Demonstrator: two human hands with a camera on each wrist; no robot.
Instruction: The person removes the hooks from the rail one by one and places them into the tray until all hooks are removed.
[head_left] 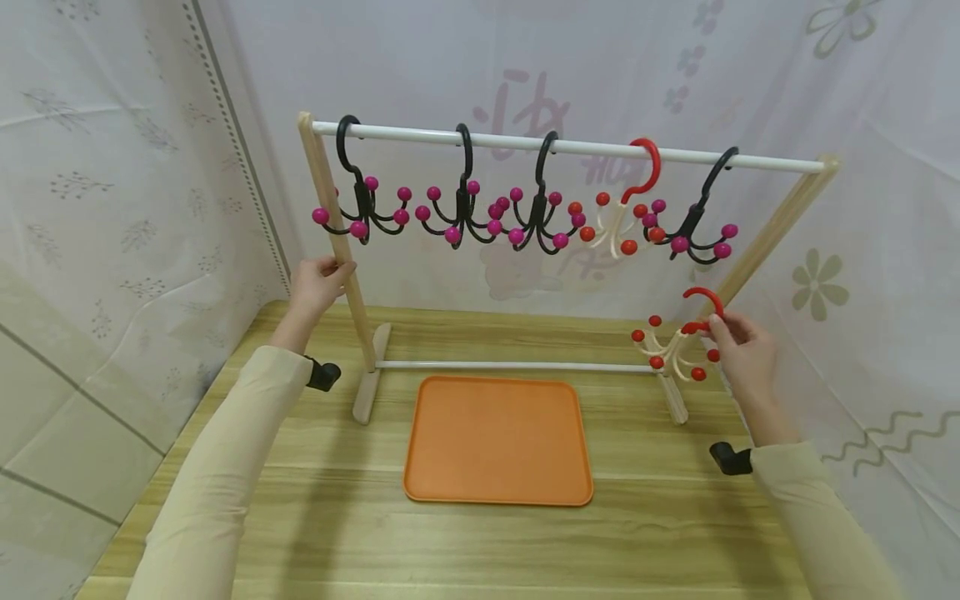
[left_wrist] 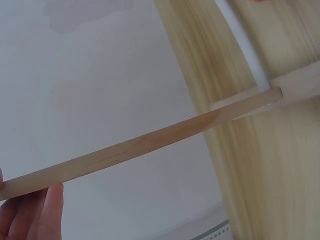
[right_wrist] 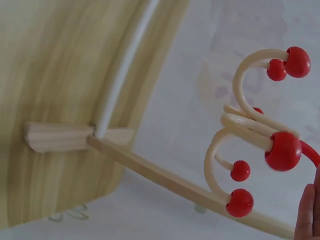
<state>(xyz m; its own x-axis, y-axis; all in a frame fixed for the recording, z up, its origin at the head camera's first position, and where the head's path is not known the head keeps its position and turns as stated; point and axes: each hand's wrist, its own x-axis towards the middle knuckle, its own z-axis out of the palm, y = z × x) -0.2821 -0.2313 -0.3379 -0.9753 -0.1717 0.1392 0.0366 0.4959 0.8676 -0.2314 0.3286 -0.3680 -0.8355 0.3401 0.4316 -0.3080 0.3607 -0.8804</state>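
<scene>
My left hand (head_left: 318,290) pinches the left wooden post (head_left: 356,312) of a rack about midway up; in the left wrist view, fingertips (left_wrist: 54,205) lie against one edge of that post. On the right side, my right hand (head_left: 747,358) holds a cream hook hanger (right_wrist: 245,131) with red balls by its red hook (head_left: 711,298). This hanger is in front of the rack's right post, below the top rod (head_left: 495,141). From that rod hang several black hook hangers (head_left: 539,208) with pink balls and one cream hanger (head_left: 618,223) with a red hook.
An orange tray (head_left: 498,442) lies on the wood-grain table (head_left: 480,550), in front of the rack's lower white rod (head_left: 517,366). Wooden feet (head_left: 366,396) support the rack at both ends. Patterned curtains (head_left: 420,50) hang behind and at the sides.
</scene>
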